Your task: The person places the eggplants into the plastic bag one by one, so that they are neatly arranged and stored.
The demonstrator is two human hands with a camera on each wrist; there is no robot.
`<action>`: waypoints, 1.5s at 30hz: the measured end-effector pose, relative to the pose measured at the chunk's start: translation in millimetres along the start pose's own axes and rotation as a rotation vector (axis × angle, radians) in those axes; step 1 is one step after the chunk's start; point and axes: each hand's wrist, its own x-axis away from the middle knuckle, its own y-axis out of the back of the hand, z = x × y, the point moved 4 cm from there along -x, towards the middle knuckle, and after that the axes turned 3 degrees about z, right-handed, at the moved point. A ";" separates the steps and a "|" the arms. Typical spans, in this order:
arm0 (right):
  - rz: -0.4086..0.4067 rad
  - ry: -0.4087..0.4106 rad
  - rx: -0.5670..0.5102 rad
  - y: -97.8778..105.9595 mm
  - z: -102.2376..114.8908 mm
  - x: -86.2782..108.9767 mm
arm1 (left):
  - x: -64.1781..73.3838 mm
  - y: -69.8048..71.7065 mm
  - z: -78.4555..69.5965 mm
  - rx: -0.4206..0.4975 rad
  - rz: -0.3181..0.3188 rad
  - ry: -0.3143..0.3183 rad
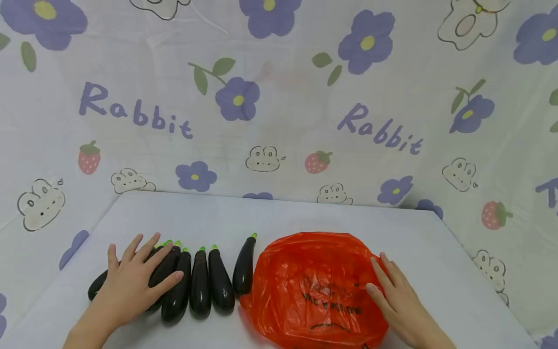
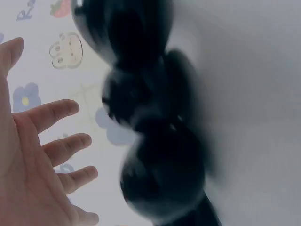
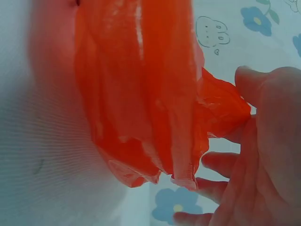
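Note:
My left hand, fingers spread and fairly straight, hovers over the left end of a row of dark eggplants with green stem ends, partly hiding several of them. In the left wrist view the rounded eggplant ends appear blurred beside the open palm. A red plastic bag with black print stands with its wide mouth open, right of the row. Against its right rim rests my right hand, thumb and fingers apart. The right wrist view shows a bag corner reaching between the thumb and fingers.
One eggplant lies slightly apart from the row, its lower end at the bag's left rim. Everything is on a white table. Behind and beside it hangs a cloth printed with flowers, rabbits and strawberries.

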 end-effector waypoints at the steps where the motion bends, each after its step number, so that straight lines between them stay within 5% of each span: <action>1: 0.012 -0.005 0.000 -1.0 -1.0 -0.3 | 0.8 0.6 3.3 0.010 -0.007 -0.001; 12: 0.080 -0.029 -0.032 -9.7 -7.4 0.9 | 15.1 16.1 47.8 0.193 -0.046 0.026; 21: 0.109 -0.061 -0.081 -12.2 -9.2 -0.1 | 25.8 28.2 74.6 0.299 -0.049 0.123; 29: 0.154 -0.089 -0.139 -10.8 -14.1 0.1 | 30.8 23.4 97.4 0.369 -0.049 0.147; 35: 0.162 -0.114 -0.176 -8.9 -16.4 -0.6 | 32.1 16.7 111.2 0.443 0.028 0.206; 45: 0.109 -0.052 -0.225 -10.5 -18.8 -0.4 | 33.0 8.2 123.6 0.425 0.086 0.255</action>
